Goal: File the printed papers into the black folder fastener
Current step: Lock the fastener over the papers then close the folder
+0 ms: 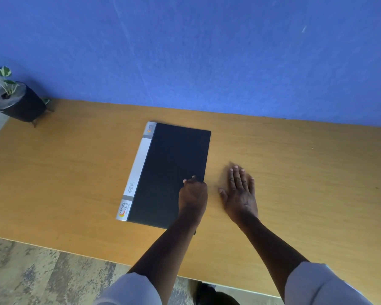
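From the head camera, the only view, the black folder (174, 172) lies closed and flat near the middle of the wooden bench (75, 172), its grey-and-white spine strip on the left and its free edge on the right. No printed papers show anywhere on the bench, so either they are already inside the closed cover or they lie out of view; the picture does not settle which, and the fastener itself is hidden under the cover. As a judgement, the task stands either at its very start, with the cover about to be lifted, or at its end, with the cover just pressed down. The left hand (193, 195) rests on the folder's lower right part by the free edge, its grip curled, fingertips touching the cover; whether they pinch the edge or merely press on it cannot be told. The right hand (240, 192) lies just beside the folder on bare bench, palm down, fingers spread flat and apart, holding nothing. A potted plant (15, 100) stands well apart at the bench's far left corner.
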`<state>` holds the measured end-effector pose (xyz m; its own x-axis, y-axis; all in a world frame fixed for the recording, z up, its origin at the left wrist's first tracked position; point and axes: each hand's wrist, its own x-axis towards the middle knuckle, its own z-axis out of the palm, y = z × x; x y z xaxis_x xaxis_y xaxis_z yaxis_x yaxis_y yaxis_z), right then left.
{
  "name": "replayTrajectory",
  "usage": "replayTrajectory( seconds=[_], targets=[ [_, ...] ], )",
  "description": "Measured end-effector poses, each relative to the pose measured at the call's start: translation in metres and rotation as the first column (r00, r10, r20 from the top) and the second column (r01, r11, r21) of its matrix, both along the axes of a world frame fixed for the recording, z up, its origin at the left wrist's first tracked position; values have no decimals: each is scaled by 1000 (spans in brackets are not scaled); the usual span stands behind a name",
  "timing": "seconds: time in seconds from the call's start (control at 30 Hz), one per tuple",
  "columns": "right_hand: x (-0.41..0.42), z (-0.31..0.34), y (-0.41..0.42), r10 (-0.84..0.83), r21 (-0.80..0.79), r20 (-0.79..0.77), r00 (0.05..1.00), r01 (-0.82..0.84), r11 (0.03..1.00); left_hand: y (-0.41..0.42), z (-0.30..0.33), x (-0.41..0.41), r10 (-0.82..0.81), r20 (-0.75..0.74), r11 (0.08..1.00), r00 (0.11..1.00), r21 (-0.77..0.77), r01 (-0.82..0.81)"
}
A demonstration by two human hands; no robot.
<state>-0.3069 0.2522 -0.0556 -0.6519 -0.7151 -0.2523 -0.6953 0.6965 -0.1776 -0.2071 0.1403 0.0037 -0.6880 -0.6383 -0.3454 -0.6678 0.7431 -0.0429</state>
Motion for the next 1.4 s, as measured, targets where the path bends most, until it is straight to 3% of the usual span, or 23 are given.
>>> replayTrajectory(
  seconds=[0.5,0.77,1.07,1.2,1.3,1.4],
  targets=[
    [46,8,-27,-89,-57,50,995,92,994,-44,-16,62,-130,-131,991,983,-16,129],
    [99,22,-58,-179,-60,118,977,187,980,-100,-21,110,-30,-156,999,987,25,35],
    [114,12,-67,-175,56,50,983,172,983,-139,-23,140,154,-158,985,975,104,-138],
    [116,11,-68,-168,84,37,985,165,983,-144,-17,139,156,-195,982,968,136,-130],
    [117,13,-69,-166,98,35,985,162,982,-149,-9,137,195,-290,974,937,173,-149],
    [118,17,-69,-159,105,32,987,155,982,-160,-4,132,365,-363,918,858,293,-267]
  ],
)
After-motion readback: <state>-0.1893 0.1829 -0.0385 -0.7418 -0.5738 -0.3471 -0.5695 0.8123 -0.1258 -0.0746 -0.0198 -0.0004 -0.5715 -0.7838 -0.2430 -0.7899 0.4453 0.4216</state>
